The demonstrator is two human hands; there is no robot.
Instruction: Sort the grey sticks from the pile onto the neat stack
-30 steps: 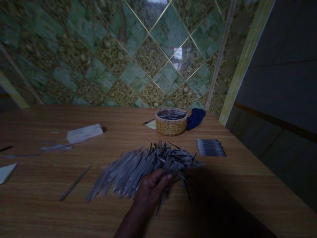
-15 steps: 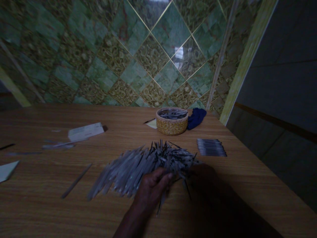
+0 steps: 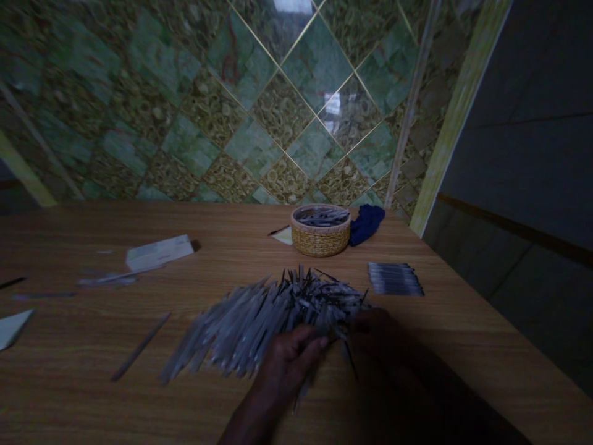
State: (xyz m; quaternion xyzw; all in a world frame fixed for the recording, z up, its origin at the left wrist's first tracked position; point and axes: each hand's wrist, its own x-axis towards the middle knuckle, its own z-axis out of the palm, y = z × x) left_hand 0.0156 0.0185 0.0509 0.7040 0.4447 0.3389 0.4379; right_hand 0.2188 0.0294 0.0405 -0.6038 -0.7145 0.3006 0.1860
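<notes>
Pile [image 3: 259, 318]: thin grey metal strips, fanned, dark tips bunched right. Left hand [image 3: 290, 361] curled on near edge, right hand [image 3: 377, 327] shadowed; grips unreadable.

A single camera is sitting on the person's head, facing forward and tilting down over the table [image 3: 463, 346]. It is framing the left hand [image 3: 290, 361] and the right hand [image 3: 380, 330] close in at the bottom edge, both dim and slightly blurred. Beyond the hands the view is reaching across to the basket [image 3: 319, 238] and taking in the tiled wall [image 3: 231, 111] rising behind it.
</notes>
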